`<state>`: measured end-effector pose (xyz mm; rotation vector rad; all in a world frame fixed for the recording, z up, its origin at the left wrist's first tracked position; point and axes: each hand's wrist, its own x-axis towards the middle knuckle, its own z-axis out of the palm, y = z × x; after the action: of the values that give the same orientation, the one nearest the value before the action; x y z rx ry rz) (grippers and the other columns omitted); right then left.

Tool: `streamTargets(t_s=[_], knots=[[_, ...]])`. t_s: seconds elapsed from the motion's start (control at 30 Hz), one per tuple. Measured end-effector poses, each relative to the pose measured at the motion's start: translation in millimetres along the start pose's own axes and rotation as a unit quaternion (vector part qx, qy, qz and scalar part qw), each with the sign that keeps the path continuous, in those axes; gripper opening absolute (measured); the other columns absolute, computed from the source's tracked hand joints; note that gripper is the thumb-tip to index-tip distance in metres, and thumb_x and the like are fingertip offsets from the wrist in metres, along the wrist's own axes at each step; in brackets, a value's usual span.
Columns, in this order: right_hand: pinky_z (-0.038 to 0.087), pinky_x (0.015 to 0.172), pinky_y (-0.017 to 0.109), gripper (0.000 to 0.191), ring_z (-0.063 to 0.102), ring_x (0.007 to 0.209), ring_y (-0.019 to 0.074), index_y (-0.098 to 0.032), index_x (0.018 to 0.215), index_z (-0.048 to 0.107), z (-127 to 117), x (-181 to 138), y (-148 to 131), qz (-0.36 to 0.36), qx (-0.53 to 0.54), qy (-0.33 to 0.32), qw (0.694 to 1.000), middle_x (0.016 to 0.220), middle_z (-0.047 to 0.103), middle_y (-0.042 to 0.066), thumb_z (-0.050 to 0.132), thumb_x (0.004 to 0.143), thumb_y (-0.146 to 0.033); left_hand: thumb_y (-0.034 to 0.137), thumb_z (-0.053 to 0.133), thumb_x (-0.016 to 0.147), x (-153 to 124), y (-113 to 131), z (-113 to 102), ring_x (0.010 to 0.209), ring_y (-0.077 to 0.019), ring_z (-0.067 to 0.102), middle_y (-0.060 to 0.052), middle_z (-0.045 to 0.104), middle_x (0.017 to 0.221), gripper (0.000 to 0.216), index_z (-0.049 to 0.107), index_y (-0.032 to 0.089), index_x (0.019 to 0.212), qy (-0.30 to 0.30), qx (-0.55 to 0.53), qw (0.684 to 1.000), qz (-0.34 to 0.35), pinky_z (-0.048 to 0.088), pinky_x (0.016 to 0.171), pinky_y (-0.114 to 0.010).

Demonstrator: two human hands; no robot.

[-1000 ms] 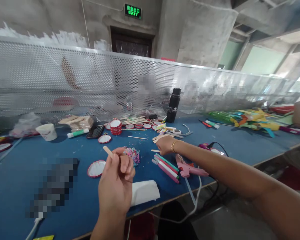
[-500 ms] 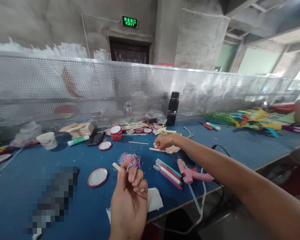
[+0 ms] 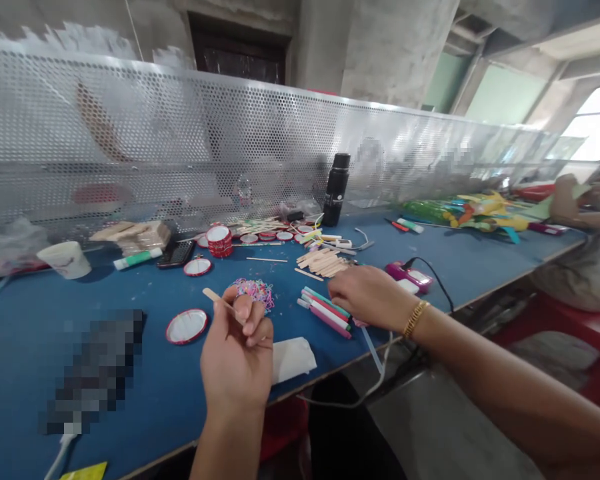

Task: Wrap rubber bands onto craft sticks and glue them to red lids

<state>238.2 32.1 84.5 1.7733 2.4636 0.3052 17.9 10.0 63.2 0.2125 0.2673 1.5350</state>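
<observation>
My left hand (image 3: 240, 333) is closed in a pinch around a wooden craft stick (image 3: 211, 295), which points up and to the left. Behind it lies a tangle of colourful rubber bands (image 3: 257, 293). My right hand (image 3: 357, 293), with its fingers curled downward, covers a pink glue gun (image 3: 361, 323); only a bit of pink shows beneath it, with a clear glue stick (image 3: 373, 350) jutting out below. Several capped markers (image 3: 327, 313) rest just left of that hand. Beyond them is a pile of craft sticks (image 3: 323, 261). A red-rimmed round disc (image 3: 187, 327) lies left of my left hand.
A white tissue (image 3: 294, 359) lies by the table's front edge. Further back stand a black bottle (image 3: 337, 190), a stack of red-rimmed discs (image 3: 219, 241) and a paper cup (image 3: 66, 260). A purple device (image 3: 410, 276) with a black cable is at right. Another person's arm (image 3: 567, 203) shows far right.
My right hand has come back from the craft stick pile to the glue gun, covering it. My left hand still holds its stick. The view has tilted down.
</observation>
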Motion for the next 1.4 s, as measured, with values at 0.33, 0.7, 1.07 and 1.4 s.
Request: streamTargets(t_s=[0.33, 0.7, 1.07, 1.4], knots=[[0.039, 0.111, 0.048, 0.026, 0.063, 0.114, 0.0355, -0.019, 0.111, 0.076, 48.5, -18.7, -53.4, 0.121, 0.021, 0.046, 0.991, 0.110, 0.076, 0.017, 0.059, 0.098, -0.034, 0.024, 0.069, 0.093, 1.2, 1.5, -11.5, 0.055, -0.0056, 0.049, 0.002, 0.051, 0.070, 0.010, 0.071, 0.015, 0.088, -0.057, 0.120, 0.991, 0.017, 0.040, 0.042, -0.010], [0.043, 0.103, 0.048, 0.029, 0.064, 0.112, 0.0356, -0.018, 0.109, 0.071, 60.5, -11.8, -66.1, 0.180, 0.088, 0.078, 0.977, 0.111, 0.073, 0.018, 0.045, 0.103, -0.030, 0.036, 0.085, 0.077, 8.1, 17.7, -21.5, 0.053, -0.0069, 0.040, 0.002, 0.050, 0.061, 0.024, 0.078, 0.015, 0.086, -0.093, 0.398, 0.899, 0.159, 0.028, 0.045, -0.016], [0.047, 0.080, 0.039, 0.014, 0.068, 0.094, 0.0309, -0.020, 0.098, 0.064, 57.0, -23.9, -69.5, 0.215, 0.167, 0.195, 0.942, 0.091, 0.074, 0.013, 0.052, 0.101, -0.028, 0.045, 0.077, 0.085, 19.8, 16.9, -34.5, 0.055, -0.0090, 0.044, 0.003, 0.059, 0.073, 0.028, 0.067, 0.021, 0.098, -0.094, 0.513, 0.833, 0.185, 0.030, 0.047, -0.020], [0.050, 0.068, 0.027, 0.025, 0.063, 0.074, 0.0154, -0.023, 0.105, 0.068, 61.9, -26.6, -104.4, 0.032, 0.685, 0.378, 0.623, 0.083, 0.066, 0.001, 0.045, 0.105, -0.032, 0.043, 0.089, 0.071, -9.8, -18.3, -15.0, 0.051, -0.0051, 0.036, 0.007, 0.047, 0.061, 0.041, 0.068, 0.018, 0.096, -0.074, 0.299, 0.951, 0.043, 0.027, 0.044, -0.014]])
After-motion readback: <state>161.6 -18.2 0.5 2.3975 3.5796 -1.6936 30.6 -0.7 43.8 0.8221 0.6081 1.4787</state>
